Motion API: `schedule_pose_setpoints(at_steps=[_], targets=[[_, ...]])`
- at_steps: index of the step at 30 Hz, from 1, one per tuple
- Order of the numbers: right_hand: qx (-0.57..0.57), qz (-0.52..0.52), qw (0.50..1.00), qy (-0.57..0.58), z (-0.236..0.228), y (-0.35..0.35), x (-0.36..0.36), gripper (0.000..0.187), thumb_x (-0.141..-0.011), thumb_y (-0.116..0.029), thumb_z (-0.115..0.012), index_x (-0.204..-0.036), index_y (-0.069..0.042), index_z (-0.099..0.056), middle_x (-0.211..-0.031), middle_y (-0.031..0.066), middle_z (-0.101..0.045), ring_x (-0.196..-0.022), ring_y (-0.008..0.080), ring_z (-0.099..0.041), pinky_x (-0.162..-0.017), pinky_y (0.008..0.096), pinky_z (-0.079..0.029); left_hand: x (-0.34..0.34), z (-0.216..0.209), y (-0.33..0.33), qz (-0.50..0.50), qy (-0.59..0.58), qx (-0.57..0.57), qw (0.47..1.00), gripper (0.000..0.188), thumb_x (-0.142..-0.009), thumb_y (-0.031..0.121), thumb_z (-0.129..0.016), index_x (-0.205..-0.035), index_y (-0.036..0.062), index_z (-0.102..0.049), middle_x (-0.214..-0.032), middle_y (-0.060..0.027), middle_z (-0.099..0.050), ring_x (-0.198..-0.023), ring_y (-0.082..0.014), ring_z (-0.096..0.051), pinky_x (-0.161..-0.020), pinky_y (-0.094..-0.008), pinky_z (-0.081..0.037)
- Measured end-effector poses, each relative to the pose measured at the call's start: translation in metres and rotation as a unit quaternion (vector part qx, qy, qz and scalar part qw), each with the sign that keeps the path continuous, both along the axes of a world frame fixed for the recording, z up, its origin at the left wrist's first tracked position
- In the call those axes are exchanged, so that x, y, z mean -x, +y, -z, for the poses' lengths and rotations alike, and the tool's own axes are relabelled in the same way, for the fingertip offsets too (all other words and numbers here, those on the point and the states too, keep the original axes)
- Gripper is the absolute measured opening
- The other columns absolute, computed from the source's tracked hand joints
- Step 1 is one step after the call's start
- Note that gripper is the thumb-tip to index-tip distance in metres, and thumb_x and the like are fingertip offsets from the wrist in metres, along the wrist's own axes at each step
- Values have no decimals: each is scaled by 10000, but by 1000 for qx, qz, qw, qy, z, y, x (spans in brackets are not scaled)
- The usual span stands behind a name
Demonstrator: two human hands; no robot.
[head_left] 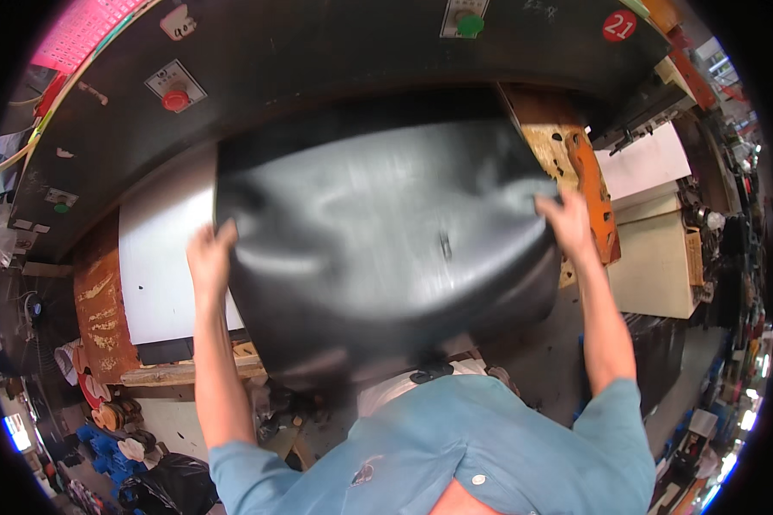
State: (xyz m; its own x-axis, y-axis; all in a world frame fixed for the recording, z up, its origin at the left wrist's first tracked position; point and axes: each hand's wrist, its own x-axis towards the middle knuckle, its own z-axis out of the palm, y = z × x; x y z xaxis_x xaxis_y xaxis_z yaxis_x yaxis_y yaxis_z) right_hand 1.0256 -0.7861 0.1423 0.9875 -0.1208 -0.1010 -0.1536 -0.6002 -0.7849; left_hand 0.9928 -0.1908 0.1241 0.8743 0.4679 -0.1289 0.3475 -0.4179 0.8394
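Note:
A large, glossy black sheet (378,223) stretches between my two hands, bowed and creased where I grip it. My left hand (210,257) pinches its left edge, thumb on top. On the opposite edge my right hand (567,219) is closed the same way. The sheet sags in the middle, and its near edge hangs down toward my body, blurred by motion. A small dark mark or slit (445,246) shows on its surface. Its far part lies under the dark machine front (318,60). What is beneath the sheet is hidden.
The machine front carries a red button (176,100) and green buttons (470,25). A white board (167,266) lies left of the sheet. To the right are an orange metal piece (586,189) and a pale box (653,262). A black bag (176,485) sits at lower left.

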Motion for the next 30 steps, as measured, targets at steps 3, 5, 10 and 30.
schedule_pose_setpoints(at_steps=[3,5,10,30], targets=[[-188,-9,980,69,-26,25,-110,602,-929,-475,-763,-1189,62,-682,-1043,145,-754,-950,236,-709,-816,374,-578,-119,-7,18,-19,-54,-234,970,421,-937,349,-710,-944,-69,-665,-897,-264,-704,-830,-386,-665,-790,-438,-507],[69,5,998,-7,-6,35,-120,805,-902,-537,-768,-1388,83,-607,-1222,236,-739,-1110,295,-723,-942,390,-562,-118,10,20,-7,-84,-282,956,439,-950,369,-692,-1025,-64,-689,-971,-286,-719,-934,-445,-676,-858,-464,-520],[211,79,969,-98,66,35,-65,705,-918,-496,-694,-1392,21,-621,-1065,282,-744,-1012,403,-725,-986,448,-523,-51,57,-7,-2,-135,-310,941,518,-972,212,-677,-1395,-77,-595,-1395,-272,-588,-1335,-409,-550,-1153,-453,-422],[-607,15,793,55,-5,85,-132,516,-1079,-366,-597,-1384,50,-588,-1045,105,-736,-1014,219,-718,-989,351,-556,14,-6,-281,436,-155,-173,869,945,-851,158,-818,-1640,68,-305,-1658,-311,-304,-1573,-472,-226,-1290,-577,-184]])
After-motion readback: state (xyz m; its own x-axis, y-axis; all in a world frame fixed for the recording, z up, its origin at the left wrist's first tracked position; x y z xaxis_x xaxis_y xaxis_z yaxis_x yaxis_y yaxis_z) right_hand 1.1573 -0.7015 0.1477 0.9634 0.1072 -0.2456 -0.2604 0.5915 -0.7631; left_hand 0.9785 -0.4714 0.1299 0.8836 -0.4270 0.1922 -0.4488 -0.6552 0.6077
